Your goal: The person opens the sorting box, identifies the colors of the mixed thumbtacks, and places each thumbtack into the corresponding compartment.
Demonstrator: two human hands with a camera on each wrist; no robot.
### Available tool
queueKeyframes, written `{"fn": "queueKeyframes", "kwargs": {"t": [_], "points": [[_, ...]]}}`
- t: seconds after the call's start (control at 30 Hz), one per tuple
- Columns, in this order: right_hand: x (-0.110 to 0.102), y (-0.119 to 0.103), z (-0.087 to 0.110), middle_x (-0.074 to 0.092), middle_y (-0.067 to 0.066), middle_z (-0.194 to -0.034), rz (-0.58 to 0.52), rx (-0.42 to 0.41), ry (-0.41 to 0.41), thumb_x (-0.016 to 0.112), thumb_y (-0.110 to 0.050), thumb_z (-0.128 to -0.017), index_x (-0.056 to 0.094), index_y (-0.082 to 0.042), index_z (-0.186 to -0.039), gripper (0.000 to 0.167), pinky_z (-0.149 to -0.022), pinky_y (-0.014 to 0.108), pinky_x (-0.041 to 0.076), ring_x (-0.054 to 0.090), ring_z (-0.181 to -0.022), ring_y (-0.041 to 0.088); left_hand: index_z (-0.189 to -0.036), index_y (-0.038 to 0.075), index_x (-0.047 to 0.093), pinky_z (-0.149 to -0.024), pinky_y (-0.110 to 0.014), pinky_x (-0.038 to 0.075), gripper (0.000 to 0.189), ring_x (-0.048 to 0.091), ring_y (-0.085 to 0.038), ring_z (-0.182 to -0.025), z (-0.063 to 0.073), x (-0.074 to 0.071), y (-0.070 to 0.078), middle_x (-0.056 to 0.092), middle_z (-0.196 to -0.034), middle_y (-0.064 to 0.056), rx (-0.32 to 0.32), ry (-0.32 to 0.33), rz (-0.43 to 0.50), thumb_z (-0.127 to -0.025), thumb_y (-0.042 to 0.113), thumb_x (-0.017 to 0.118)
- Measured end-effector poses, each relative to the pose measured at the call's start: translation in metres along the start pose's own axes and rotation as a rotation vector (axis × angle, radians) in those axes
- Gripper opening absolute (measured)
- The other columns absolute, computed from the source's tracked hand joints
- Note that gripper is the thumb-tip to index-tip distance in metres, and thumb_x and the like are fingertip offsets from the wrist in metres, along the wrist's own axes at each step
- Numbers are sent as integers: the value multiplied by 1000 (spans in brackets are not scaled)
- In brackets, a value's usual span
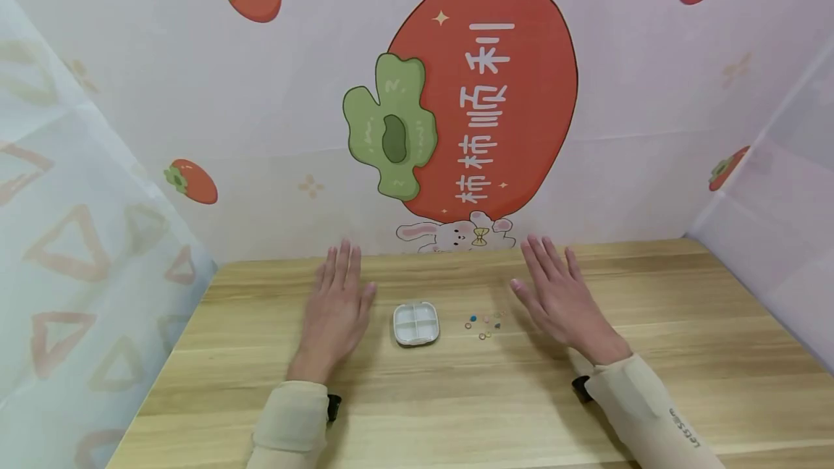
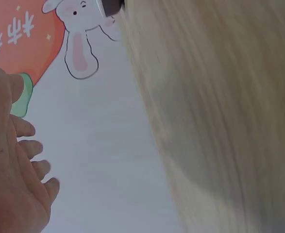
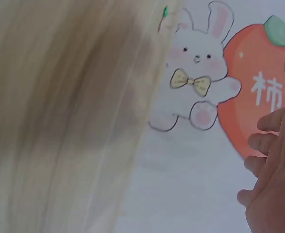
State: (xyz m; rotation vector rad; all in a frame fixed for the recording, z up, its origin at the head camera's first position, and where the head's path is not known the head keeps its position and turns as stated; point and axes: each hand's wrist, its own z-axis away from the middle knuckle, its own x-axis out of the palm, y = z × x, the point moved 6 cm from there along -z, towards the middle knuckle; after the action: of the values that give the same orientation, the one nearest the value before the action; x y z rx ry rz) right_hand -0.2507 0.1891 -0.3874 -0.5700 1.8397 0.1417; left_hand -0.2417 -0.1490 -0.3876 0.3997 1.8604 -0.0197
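My left hand [image 1: 335, 313] is held palm down over the left part of the table, fingers straight, holding nothing. To its right sits a small white pill box [image 1: 415, 323] with its divided compartments facing up; no contents can be made out in them. Right of the box lies a loose scatter of tiny rings and beads [image 1: 473, 318], one of them blue. My right hand [image 1: 562, 304] is on the far side of that scatter, fingers extended and nothing in its grasp. In the right wrist view a tiny green piece [image 3: 165, 11] shows near the top.
The wood-grain table [image 1: 417, 411] ends at a back wall sheet [image 1: 293, 107] printed with persimmons and a rabbit. Pale sheets [image 1: 85, 237] also stand along the left and right sides. A dark wrist device [image 1: 582, 389] shows at my right cuff.
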Motion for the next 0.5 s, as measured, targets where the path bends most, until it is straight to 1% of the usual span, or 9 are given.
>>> {"fn": "queueKeyframes", "kwargs": {"t": [0.1,0.17,0.27,0.33,0.43,0.5], "points": [[0,-8,-1,20,20,-165,-32,-17,-11,42,-44,-108,23,3,-158,72,-120,58,4,12,-153,39,-159,-3,18,-122,-50,10,65,6,-36,-154,0,1,7,11,-167,-20,28,3,25,-110,35,38],[1,-13,-2,23,21,-164,-61,-27,-25,44,-45,-107,26,3,-157,71,-121,58,6,15,-152,40,-158,-3,21,-122,-50,12,64,11,-37,-153,1,1,11,15,-166,-21,38,7,63,-110,32,42],[4,-20,-1,28,21,-162,-133,-41,-47,47,-44,-107,31,3,-156,70,-120,58,10,21,-151,39,-158,-3,25,-121,-51,17,64,18,-38,-152,2,2,15,20,-165,-21,37,-3,122,-109,32,46],[5,-24,-1,32,20,-160,-192,-46,-59,50,-43,-106,34,2,-155,69,-119,58,15,26,-148,39,-158,-2,26,-120,-52,22,65,24,-39,-150,3,3,17,25,-163,-21,31,-25,161,-108,35,47],[7,-31,1,38,18,-157,-265,-41,-81,55,-42,-104,38,0,-153,67,-116,58,26,34,-144,38,-158,3,29,-117,-54,27,68,31,-39,-147,5,7,19,32,-161,-20,9,-87,211,-106,41,50],[8,-34,1,40,17,-155,-290,-33,-98,60,-41,-102,41,-2,-153,66,-113,57,32,37,-142,38,-158,6,33,-115,-55,30,70,35,-38,-145,6,8,21,37,-159,-19,1,-127,241,-103,44,55]]}}
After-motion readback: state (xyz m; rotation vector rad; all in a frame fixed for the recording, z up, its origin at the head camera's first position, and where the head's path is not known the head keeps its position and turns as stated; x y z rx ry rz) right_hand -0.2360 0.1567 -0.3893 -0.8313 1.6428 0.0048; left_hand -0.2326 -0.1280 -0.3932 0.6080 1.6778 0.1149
